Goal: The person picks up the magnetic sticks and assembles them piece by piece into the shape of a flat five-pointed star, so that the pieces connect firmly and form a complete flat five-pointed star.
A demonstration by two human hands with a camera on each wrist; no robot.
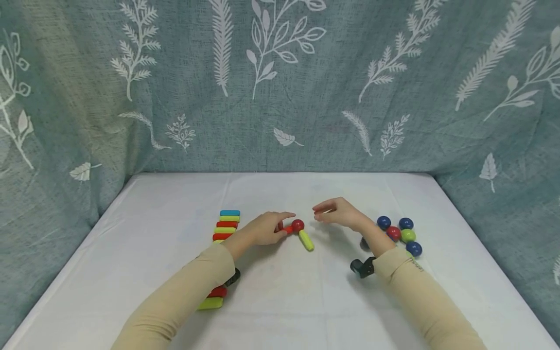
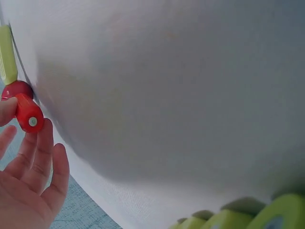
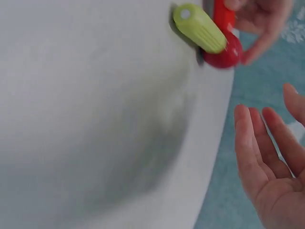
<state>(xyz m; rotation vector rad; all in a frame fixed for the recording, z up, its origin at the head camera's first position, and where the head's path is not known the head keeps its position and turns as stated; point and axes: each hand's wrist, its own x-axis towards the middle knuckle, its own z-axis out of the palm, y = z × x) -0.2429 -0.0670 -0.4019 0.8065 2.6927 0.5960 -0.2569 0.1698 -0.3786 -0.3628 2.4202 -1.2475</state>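
Near the middle of the table, my left hand (image 1: pixel 265 228) pinches a short red rod (image 2: pixel 28 112) between thumb and fingers; a small round metal dot shows on the rod's end. The rod's other end meets a shiny red ball (image 1: pixel 297 225). A yellow-green rod (image 1: pixel 306 240) also joins that ball and slants toward the front. To the right, my right hand (image 1: pixel 342 214) hovers over the cloth, fingers loosely bent and apart, holding nothing. In the right wrist view its palm and fingers (image 3: pixel 248 138) show below the ball and rods.
On the left, a column of blue, yellow-green and red rods (image 1: pixel 225 230) runs partly under my left forearm. Several blue balls (image 1: pixel 406 223), a red ball (image 1: pixel 393 234) and a green ball (image 1: pixel 408 236) cluster beside my right forearm. A patterned curtain (image 1: pixel 280 121) hangs behind the white table.
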